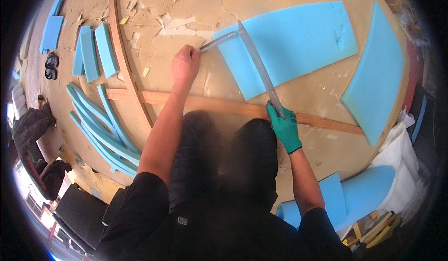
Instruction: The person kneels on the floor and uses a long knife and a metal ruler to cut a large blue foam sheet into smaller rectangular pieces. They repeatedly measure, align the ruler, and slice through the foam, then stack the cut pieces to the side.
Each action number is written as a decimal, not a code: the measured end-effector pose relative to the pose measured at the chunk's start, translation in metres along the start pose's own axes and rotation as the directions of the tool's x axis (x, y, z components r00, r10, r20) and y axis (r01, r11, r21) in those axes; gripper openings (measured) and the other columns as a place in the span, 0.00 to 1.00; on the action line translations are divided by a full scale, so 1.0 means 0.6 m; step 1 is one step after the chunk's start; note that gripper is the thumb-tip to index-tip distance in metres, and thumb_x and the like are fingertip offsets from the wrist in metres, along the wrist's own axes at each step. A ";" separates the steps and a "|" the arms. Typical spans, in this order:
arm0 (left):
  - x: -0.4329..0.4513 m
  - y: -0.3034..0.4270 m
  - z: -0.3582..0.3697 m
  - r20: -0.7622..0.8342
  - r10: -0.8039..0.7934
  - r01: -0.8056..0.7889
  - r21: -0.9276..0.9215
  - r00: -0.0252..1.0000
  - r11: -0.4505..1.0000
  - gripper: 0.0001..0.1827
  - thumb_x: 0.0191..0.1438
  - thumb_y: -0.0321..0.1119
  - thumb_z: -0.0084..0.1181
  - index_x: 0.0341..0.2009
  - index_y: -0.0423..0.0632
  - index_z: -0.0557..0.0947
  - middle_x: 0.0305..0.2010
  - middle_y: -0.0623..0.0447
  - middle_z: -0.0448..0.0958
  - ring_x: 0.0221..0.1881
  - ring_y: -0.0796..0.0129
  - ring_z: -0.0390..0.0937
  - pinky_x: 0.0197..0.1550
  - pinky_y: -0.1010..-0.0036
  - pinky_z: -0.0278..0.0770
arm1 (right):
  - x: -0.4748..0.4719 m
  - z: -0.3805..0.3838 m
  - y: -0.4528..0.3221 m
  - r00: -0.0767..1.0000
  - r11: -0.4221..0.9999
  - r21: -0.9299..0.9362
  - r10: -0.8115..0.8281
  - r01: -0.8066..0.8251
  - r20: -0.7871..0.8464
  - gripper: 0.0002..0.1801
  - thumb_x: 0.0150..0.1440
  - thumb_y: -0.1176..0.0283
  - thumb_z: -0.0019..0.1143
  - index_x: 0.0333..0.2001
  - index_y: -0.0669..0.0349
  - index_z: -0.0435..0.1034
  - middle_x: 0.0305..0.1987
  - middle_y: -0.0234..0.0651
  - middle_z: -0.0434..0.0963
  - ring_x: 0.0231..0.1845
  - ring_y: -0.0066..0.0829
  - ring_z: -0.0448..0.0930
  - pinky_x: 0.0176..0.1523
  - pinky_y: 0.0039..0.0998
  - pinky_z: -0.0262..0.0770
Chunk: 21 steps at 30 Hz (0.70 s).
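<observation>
My bare left hand (186, 63) grips one end of a slim dark metal rod (218, 41), which looks like a sharpening steel or a file. My right hand (285, 128), in a green work glove, holds a long straight knife blade (258, 65) by its near end. The blade points away from me, and the rod's far end lies close to the blade near its tip; contact cannot be made out for certain. Both tools are above a large blue foam sheet (304, 40) on the worn tan work surface (206, 75).
Two wooden strips (124, 51) cross at left, one passing before my knees. Curved blue foam strips (105, 128) and small foam pieces (106, 51) lie left, near black sandals (51, 65). Another foam sheet (379, 72) and a foam roll (367, 187) are at right.
</observation>
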<state>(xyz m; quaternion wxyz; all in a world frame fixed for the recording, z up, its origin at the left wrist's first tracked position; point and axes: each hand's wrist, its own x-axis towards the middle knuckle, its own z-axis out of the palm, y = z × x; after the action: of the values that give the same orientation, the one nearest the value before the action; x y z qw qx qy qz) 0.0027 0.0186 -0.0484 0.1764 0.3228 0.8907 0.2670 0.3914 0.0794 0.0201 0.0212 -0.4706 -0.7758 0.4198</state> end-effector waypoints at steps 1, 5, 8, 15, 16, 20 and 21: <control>0.000 -0.002 0.001 0.003 0.004 -0.004 0.001 1.000 1.000 0.15 0.67 0.46 0.61 0.38 0.47 0.84 0.38 0.40 0.86 0.40 0.38 0.84 0.43 0.48 0.80 | 0.001 0.002 0.006 0.996 0.992 -0.085 -0.092 0.091 -0.016 0.15 0.73 0.59 0.55 0.52 0.57 0.79 0.40 0.53 0.86 0.41 0.60 0.86 0.44 0.53 0.80; -0.001 -0.002 0.004 -0.021 0.020 -0.020 -0.002 1.000 1.000 0.14 0.67 0.45 0.62 0.37 0.47 0.84 0.36 0.40 0.86 0.39 0.38 0.84 0.42 0.48 0.80 | 0.011 0.008 0.025 0.994 0.975 -0.190 -0.111 0.113 0.022 0.14 0.73 0.60 0.54 0.51 0.57 0.79 0.38 0.52 0.85 0.41 0.60 0.85 0.43 0.54 0.79; -0.001 0.001 0.002 -0.025 0.011 -0.011 0.001 1.000 1.000 0.14 0.67 0.45 0.62 0.36 0.47 0.83 0.36 0.40 0.86 0.39 0.38 0.84 0.42 0.47 0.80 | 0.026 0.003 0.018 0.981 0.990 -0.106 0.107 -0.091 0.159 0.13 0.72 0.63 0.55 0.53 0.57 0.78 0.43 0.50 0.85 0.42 0.57 0.86 0.43 0.53 0.80; 0.006 -0.003 0.000 -0.021 -0.156 0.152 -0.116 0.988 0.982 0.15 0.69 0.44 0.59 0.40 0.45 0.84 0.37 0.40 0.87 0.38 0.44 0.85 0.41 0.53 0.81 | 0.036 0.002 0.001 0.973 0.910 -0.350 -0.185 0.222 0.136 0.09 0.64 0.74 0.55 0.48 0.59 0.76 0.54 0.44 0.82 0.41 0.49 0.87 0.41 0.49 0.83; 0.010 -0.002 0.000 -0.006 -0.232 0.228 -0.166 0.973 0.959 0.16 0.70 0.45 0.58 0.41 0.44 0.84 0.38 0.41 0.87 0.37 0.48 0.86 0.40 0.56 0.81 | 0.037 0.001 -0.007 0.970 0.901 -0.362 -0.207 0.238 0.123 0.09 0.63 0.75 0.55 0.47 0.59 0.76 0.52 0.44 0.82 0.41 0.49 0.87 0.41 0.49 0.83; 0.017 0.095 0.030 0.283 -0.248 0.376 -0.725 0.926 0.577 0.20 0.76 0.47 0.52 0.51 0.42 0.81 0.48 0.49 0.89 0.38 0.68 0.83 0.38 0.70 0.82 | 0.032 -0.014 -0.044 0.985 0.924 -0.340 -0.163 0.175 0.064 0.09 0.69 0.67 0.55 0.43 0.61 0.77 0.37 0.48 0.81 0.35 0.52 0.85 0.39 0.49 0.79; 0.026 0.117 0.040 0.353 -0.207 0.409 -0.767 0.913 0.495 0.20 0.77 0.47 0.50 0.54 0.41 0.79 0.52 0.49 0.88 0.38 0.70 0.83 0.37 0.73 0.82 | 0.033 -0.020 -0.054 0.985 0.911 -0.373 -0.163 0.175 0.063 0.09 0.69 0.67 0.55 0.42 0.61 0.76 0.36 0.48 0.81 0.35 0.52 0.85 0.39 0.49 0.79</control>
<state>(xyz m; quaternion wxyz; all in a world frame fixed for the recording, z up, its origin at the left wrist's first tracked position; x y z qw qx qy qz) 0.0366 0.0833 -0.0283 0.4464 0.0630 0.6777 0.5809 0.3622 0.0951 0.0424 -0.0451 -0.3906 -0.8800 0.2665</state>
